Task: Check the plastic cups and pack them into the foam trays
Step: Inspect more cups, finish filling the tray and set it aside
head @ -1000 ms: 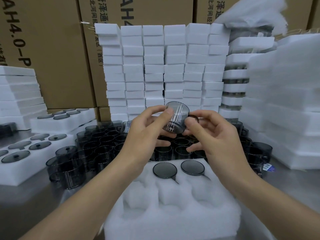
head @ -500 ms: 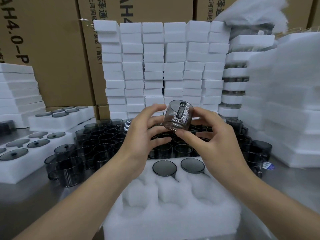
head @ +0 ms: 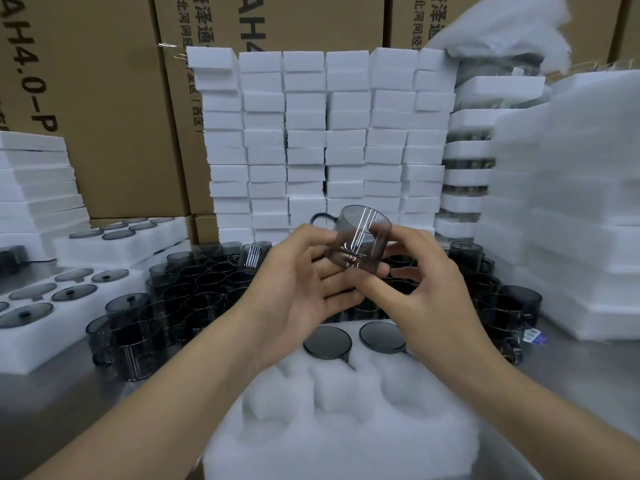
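Here both hands (head: 304, 285) (head: 429, 289) raised, fingers (head: 372, 284) cradling tilted cup (head: 360, 242)

Even, cool indoor light from overhead; soft picture with wide-angle bending.

I see bright white streaks of glare on the held cup (head: 360, 242) and on a second cup (head: 254, 258) behind the left hand (head: 304, 296). Shadows under the hands are faint and diffuse. The foam stack (head: 325, 143) bows outward, and the cardboard boxes (head: 104, 98) lean at the left edge. The near foam tray (head: 346, 427) looks smeared, and foam at the right edge is blurred with little texture.
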Tool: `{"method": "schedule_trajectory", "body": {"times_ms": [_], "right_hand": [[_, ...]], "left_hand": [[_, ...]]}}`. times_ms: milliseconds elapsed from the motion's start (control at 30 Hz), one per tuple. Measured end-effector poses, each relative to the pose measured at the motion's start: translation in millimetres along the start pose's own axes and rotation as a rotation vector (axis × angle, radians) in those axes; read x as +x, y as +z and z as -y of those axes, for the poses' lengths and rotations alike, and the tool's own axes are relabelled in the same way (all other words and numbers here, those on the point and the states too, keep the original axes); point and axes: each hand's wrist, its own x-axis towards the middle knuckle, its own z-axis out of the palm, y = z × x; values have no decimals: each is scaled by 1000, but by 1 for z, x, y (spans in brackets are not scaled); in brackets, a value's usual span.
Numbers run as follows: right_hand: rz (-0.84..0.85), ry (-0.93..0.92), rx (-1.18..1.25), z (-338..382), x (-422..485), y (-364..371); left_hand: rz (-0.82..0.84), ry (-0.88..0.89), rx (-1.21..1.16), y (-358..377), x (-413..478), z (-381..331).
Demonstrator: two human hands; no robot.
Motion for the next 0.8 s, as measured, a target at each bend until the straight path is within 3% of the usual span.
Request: {"method": "schedule_trajectory", "body": {"times_ms": [100, 200, 267, 367, 500, 667, 800], "right_hand": [[-17, -57, -75, 0, 0, 0], [-27, -100, -204, -2, 0, 0], [-25, -130, -253, -3, -1, 0], [-15, -183, -263, -3, -2, 2], [21, -206, -262, -2, -2, 1], [195, 86, 89, 4, 1, -4], [193, 104, 227, 6, 2, -2]], "left_hand": [[-137, 61, 44, 1, 2, 3], [-404, 353, 527, 3, 1, 5], [-333, 421, 653, 5, -1, 5], [-246, 339, 672, 6, -2, 10], [-262, 242, 581, 2, 1, 2], [-150, 46, 296, -23, 4, -16], [-46, -35, 305, -41, 2, -22]]}}
